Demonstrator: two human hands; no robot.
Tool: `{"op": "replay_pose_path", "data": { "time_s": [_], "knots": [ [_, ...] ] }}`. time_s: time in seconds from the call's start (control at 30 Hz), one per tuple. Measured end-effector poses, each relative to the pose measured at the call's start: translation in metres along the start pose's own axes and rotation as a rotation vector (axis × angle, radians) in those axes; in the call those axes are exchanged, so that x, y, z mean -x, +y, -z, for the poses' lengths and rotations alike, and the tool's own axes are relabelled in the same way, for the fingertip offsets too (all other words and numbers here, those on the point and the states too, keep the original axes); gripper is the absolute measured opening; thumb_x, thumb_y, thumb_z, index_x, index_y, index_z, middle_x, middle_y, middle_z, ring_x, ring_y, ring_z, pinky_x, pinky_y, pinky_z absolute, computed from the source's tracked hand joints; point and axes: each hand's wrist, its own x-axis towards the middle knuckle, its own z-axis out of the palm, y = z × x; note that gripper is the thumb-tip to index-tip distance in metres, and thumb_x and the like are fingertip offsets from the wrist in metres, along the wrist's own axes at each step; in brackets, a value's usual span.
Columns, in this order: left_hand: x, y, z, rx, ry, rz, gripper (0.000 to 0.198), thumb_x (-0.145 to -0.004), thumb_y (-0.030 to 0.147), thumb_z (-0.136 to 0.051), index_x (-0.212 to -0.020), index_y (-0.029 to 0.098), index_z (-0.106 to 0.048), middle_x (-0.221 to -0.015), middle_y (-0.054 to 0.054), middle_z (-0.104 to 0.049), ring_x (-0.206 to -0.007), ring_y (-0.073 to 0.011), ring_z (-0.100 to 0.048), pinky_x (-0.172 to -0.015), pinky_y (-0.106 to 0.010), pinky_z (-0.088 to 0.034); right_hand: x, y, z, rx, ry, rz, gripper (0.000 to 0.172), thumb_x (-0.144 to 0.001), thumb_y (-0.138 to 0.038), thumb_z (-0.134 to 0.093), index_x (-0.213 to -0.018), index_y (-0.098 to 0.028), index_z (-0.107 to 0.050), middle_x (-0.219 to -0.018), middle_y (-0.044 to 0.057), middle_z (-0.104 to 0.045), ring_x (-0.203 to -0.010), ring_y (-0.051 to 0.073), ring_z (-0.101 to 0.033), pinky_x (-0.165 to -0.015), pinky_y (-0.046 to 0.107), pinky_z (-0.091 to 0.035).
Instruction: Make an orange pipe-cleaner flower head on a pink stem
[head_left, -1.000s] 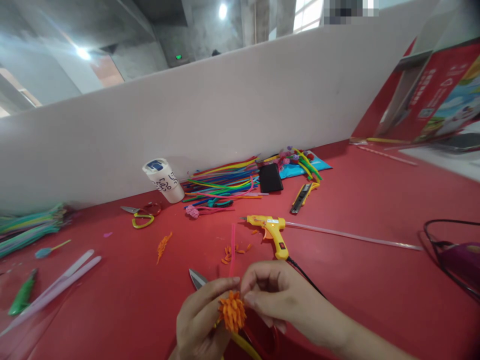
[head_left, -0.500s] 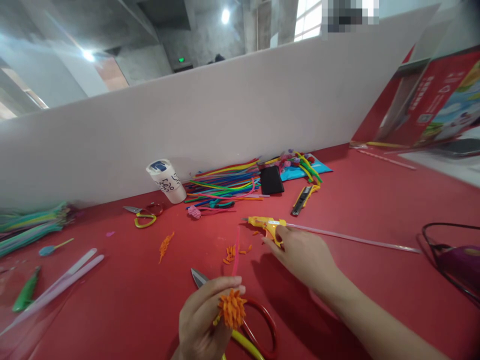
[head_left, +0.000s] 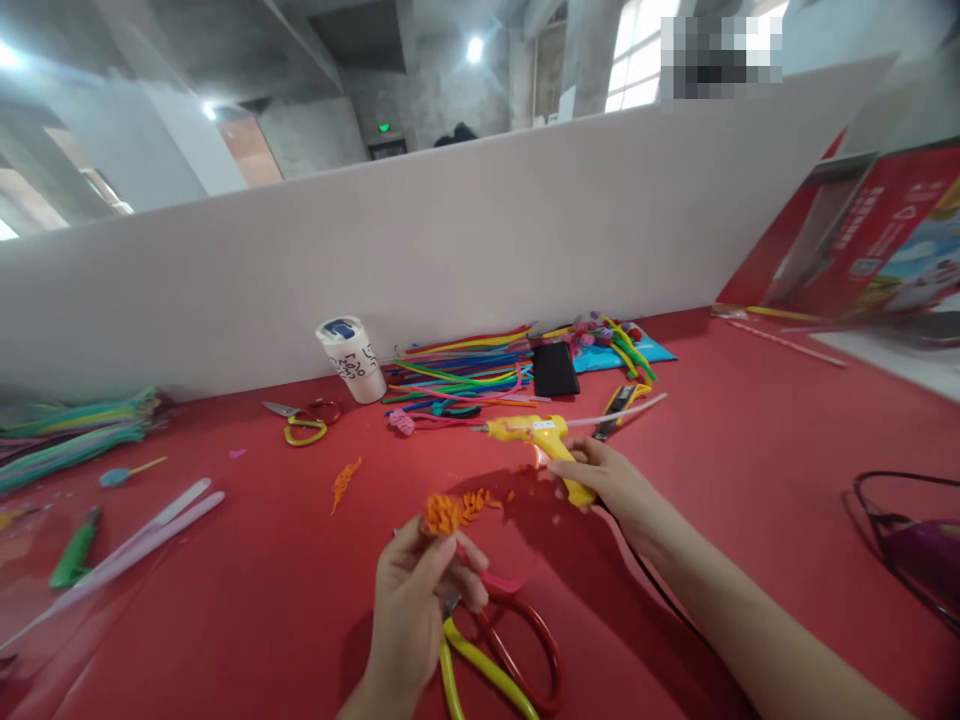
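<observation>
Between the fingertips of my left hand is an orange pipe-cleaner flower, held up above the table. A pink pipe cleaner sticks out to the right from that hand. My right hand is closed round the handle of a yellow glue gun, its nozzle pointing left. A clear glue stick protrudes from the gun's back. Under my left hand lie large scissors with one red and one yellow handle. Short orange pieces lie scattered on the table behind the flower.
Along the white partition stand a white cup, many coloured pipe cleaners and a black phone-like slab. Smaller scissors lie left, a utility knife behind the gun. A dark cord runs below my right forearm.
My right hand has lifted the glue gun off the table, tilting its handle toward me. My left hand has raised the orange flower and turned it upward. The view has shifted slightly.
</observation>
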Motion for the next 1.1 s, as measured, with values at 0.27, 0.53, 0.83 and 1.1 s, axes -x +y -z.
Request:
{"op": "replay_pose_path", "data": {
  "time_s": [0.27, 0.53, 0.83, 1.1],
  "knots": [
    [-0.02, -0.001, 0.009, 0.146, 0.076, 0.172, 0.017, -0.071, 0.025, -0.063, -0.062, 0.015, -0.051, -0.049, 0.004, -0.061, -0.027, 0.0, -0.04, -0.03, -0.009, -0.026, 0.034, -0.015, -0.015, -0.305, -0.243, -0.031, 0.015, -0.063, -0.026, -0.054, -0.073, -0.016, -0.054, -0.055, -0.002, -0.054, -0.045, 0.008, -0.046, -0.047, 0.023, -0.036],
    [-0.024, -0.001, 0.009, 0.157, 0.147, 0.199, 0.019, -0.067, 0.027, -0.067, -0.065, 0.015, -0.051, -0.047, 0.005, -0.059, -0.028, -0.0009, -0.04, -0.029, -0.01, -0.027, 0.054, -0.02, -0.028, -0.06, -0.322, -0.071, 0.026, -0.071, -0.04, -0.062, -0.083, -0.016, -0.062, -0.054, -0.004, -0.051, -0.05, 0.01, -0.045, -0.049, 0.023, -0.036],
    [-0.022, -0.004, 0.008, 0.17, 0.127, 0.189, 0.02, -0.069, 0.028, -0.066, -0.067, 0.016, -0.05, -0.05, 0.004, -0.062, -0.03, -0.0026, -0.046, -0.031, -0.01, -0.032, 0.063, -0.014, -0.041, 0.14, -0.256, 0.311, 0.021, -0.081, -0.042, -0.054, -0.084, -0.022, -0.061, -0.078, 0.004, -0.063, -0.082, 0.022, -0.059, -0.074, 0.029, -0.048],
    [-0.021, -0.005, 0.008, 0.178, 0.109, 0.202, 0.019, -0.071, 0.027, -0.064, -0.067, 0.017, -0.049, -0.052, 0.004, -0.062, -0.029, -0.003, -0.047, -0.03, -0.011, -0.031, 0.066, -0.016, -0.044, 0.124, -0.255, 0.341, 0.022, -0.084, -0.041, -0.052, -0.087, -0.021, -0.061, -0.075, 0.003, -0.061, -0.069, 0.018, -0.057, -0.067, 0.026, -0.048]
  ]
}}
